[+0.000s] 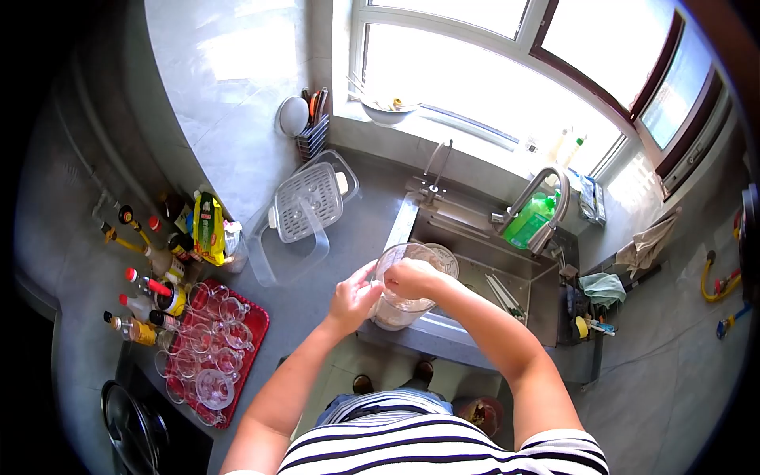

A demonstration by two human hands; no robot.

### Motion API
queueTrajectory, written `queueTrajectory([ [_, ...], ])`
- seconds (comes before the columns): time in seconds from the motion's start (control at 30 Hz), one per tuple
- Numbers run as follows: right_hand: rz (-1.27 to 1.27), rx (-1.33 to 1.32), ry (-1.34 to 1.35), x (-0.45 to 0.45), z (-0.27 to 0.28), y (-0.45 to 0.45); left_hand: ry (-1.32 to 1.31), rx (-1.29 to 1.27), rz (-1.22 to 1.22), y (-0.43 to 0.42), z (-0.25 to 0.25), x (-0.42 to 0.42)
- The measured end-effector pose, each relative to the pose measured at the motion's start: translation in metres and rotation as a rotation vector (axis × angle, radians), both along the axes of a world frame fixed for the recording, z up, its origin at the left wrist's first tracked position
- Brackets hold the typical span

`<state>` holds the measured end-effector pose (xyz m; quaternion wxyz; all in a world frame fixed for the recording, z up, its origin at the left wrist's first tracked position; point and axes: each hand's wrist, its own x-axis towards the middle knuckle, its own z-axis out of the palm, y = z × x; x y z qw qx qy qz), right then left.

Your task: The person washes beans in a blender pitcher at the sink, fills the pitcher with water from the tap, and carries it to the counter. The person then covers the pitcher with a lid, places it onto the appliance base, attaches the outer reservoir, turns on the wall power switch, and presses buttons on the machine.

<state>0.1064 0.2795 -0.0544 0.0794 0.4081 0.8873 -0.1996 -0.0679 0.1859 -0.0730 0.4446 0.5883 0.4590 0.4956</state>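
Steadiness seems to be why our left hand (353, 304) lies against the near side of the clear container (393, 318), its thumb and fingers slightly apart; we cannot tell how firmly they grip. Our right hand (412, 279) reaches into the wide mouth, fingers curled close together, with their tips too hidden to show whether they pinch anything. We have the container upright by the front left corner of the sink (546, 305), probably to keep it within easy reach of both hands and let drips fall nearby. Its round wall looks smooth and transparent, with something pale and uneven inside. Beside it we see brushed metal, matte grey countertop (348, 237), and, well apart, curved glass cups (214, 388) crowding a glossy red tray (257, 321).
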Motion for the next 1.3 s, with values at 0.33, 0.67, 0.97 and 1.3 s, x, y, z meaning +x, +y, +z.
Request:
queueTrajectory([
  [0.33,-0.415,0.261,1.102,0.105,0.012,-0.026,-0.079,0.112,0.095,0.020,-0.023,0.024],
  [0.67,-0.453,-0.409,1.263,0.133,-0.051,0.001,0.221,0.055,0.057,0.059,0.030,0.074],
  [0.97,-0.424,-0.468,1.293,0.118,-0.113,-0.005,0.681,-0.084,0.040,0.068,0.033,0.094],
  [1.3,-0.494,-0.535,1.344,0.120,-0.173,-0.005,0.903,-0.145,-0.007,0.081,0.008,0.128],
])
